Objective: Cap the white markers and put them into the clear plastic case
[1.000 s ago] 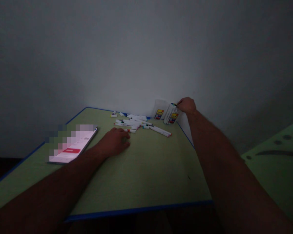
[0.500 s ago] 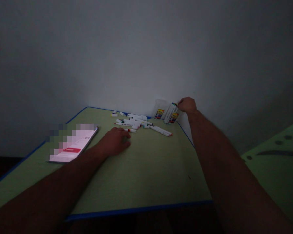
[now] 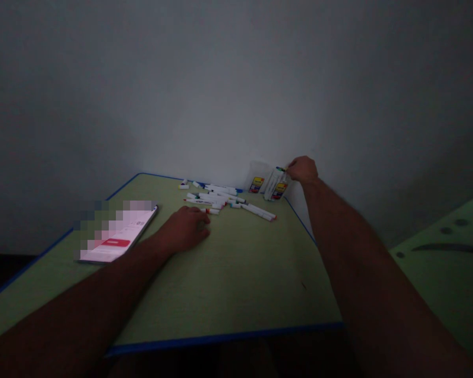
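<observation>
1. Near zone: the light-green desk has a blue edge; a small dark mark lies on its right side. A green panel with dark spots and a curved band stands to the right.
2. Left side: a phone with a lit screen lies on the desk, beyond the left forearm. Part of it is pixelated.
3. Left hand: palm down at the desk, fingers loosely curved and partly spread. No object shows in its grasp; the underside is hidden.
4. A short orange-banded marker lies just beyond the left fingertips. Contact cannot be confirmed.
5. Two parallel white markers lie to the right of the left hand, well apart from it.
6. A loose pile of white markers lies beyond the left hand.
7. Right hand: raised at the far right corner, fingers bent together at the top of a clear marker case. Whether it grips a marker or the rim cannot be told.
8. A clear labelled holder stands just left of the case, near the wall.
</observation>
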`<state>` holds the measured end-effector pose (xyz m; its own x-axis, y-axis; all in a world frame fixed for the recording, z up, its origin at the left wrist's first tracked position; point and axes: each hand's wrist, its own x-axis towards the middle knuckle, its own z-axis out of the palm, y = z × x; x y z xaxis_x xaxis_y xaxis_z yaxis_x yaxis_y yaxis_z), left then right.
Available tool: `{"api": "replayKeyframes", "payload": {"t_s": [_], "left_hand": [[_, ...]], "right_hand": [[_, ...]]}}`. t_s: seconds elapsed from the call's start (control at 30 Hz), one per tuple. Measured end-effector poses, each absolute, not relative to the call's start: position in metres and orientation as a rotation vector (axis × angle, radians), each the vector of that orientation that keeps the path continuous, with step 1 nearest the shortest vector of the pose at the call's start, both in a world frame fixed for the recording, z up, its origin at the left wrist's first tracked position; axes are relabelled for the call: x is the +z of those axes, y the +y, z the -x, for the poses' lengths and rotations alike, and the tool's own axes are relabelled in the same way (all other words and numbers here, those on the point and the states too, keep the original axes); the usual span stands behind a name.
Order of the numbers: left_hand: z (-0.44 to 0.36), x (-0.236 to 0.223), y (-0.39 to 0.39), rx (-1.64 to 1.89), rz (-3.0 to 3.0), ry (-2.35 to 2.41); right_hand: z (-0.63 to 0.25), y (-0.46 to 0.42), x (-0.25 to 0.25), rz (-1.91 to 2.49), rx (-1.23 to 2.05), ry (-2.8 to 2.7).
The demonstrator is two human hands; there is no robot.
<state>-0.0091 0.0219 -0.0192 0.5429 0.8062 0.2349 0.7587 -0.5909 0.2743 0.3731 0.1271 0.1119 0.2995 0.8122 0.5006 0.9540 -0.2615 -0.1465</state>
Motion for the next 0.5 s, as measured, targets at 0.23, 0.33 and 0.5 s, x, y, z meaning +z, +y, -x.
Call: {"api": "replayKeyframes", "payload": {"t_s": [0.23, 0.33, 0.5], "left_hand": [[0.010, -0.021, 0.025, 0.510, -2.656, 1.343], [0.011, -0.023, 0.027, 0.508, -2.677, 1.327], [0.010, -0.018, 0.026, 0.504, -2.658, 1.319]], "right_hand": [[-0.352, 0.105, 0.118, 2.029, -0.464, -1.433], [-0.340, 0.093, 0.112, 1.948, -0.476, -1.382], [-0.320, 0.073, 0.090, 1.914, -0.362, -1.411]]}}
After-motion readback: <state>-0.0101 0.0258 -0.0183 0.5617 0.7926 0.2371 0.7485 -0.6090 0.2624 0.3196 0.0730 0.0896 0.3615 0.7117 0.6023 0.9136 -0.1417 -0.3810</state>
